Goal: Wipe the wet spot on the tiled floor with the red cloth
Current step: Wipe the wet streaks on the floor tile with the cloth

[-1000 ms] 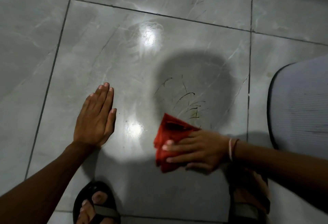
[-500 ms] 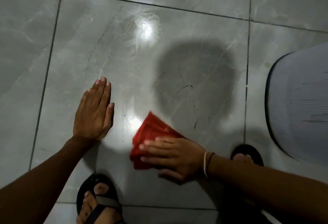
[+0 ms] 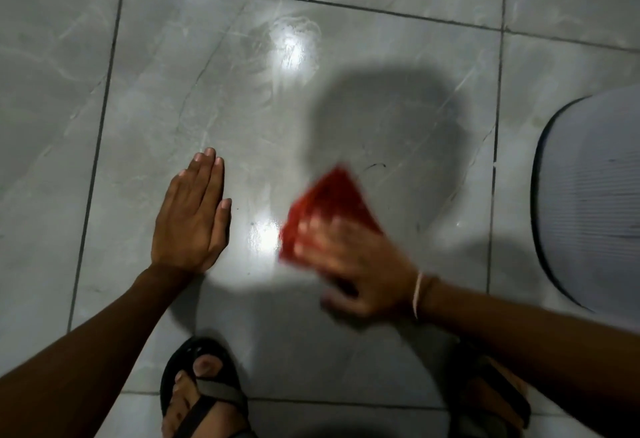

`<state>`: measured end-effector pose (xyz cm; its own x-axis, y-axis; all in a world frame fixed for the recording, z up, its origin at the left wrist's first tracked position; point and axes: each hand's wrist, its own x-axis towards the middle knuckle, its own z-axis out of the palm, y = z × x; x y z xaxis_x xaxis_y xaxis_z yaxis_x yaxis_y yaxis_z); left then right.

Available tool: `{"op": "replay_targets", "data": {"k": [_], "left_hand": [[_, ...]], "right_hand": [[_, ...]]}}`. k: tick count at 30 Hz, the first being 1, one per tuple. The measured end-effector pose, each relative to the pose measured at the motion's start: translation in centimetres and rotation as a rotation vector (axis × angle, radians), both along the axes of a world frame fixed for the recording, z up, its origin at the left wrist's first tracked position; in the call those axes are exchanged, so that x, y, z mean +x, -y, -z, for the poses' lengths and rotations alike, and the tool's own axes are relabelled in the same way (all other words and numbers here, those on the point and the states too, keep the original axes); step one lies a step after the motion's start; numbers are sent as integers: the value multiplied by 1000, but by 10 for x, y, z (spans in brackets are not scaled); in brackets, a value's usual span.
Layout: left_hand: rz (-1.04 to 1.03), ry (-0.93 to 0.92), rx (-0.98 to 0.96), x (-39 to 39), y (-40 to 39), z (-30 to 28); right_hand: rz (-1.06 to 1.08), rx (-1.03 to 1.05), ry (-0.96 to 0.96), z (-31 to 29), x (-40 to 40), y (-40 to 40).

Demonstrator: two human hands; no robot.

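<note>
While the right hand (image 3: 360,264) is smeared by motion blur, the red cloth (image 3: 329,209) is seen pinned flat beneath its fingers (image 3: 311,233), which are spread wide and pressed down on the fabric rather than curled around it. Taking the cloth as the landmark, the wet spot (image 3: 294,46) is judged to be the glossy smear up and slightly to the left, well apart from it, on the same tiled floor (image 3: 173,73); more sheen is caught just beside the cloth's left edge. The cloth's long axis is pointed up and to the right, its peak lying inside a dark shadow. Left of the cloth, the left hand (image 3: 192,215) is laid palm down on the tile, fingers straight and together, nothing held, apparently as a brace. The right hand is plainly the nearer to the work. A stroke away from the body, up and leftward, is what seems called for.
</note>
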<state>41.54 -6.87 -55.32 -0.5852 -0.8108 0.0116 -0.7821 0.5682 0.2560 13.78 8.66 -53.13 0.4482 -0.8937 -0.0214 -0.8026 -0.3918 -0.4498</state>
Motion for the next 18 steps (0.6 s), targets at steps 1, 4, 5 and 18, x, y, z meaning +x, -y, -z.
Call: {"op": "replay_targets", "data": {"k": [1,4,5,18], "left_hand": [[5,1,-3,1,0,1],[7,8,-18,2,1,2],[6,10,-15,1,1,1],[-75,25,-22,24,-5,-2]], "right_hand": [[-188,38,27,0,6,-30],[-552,18,67,10,-19,-15],[-552,-22,34,10,-34,12],[62,-64,-145,4,-24,43]]}}
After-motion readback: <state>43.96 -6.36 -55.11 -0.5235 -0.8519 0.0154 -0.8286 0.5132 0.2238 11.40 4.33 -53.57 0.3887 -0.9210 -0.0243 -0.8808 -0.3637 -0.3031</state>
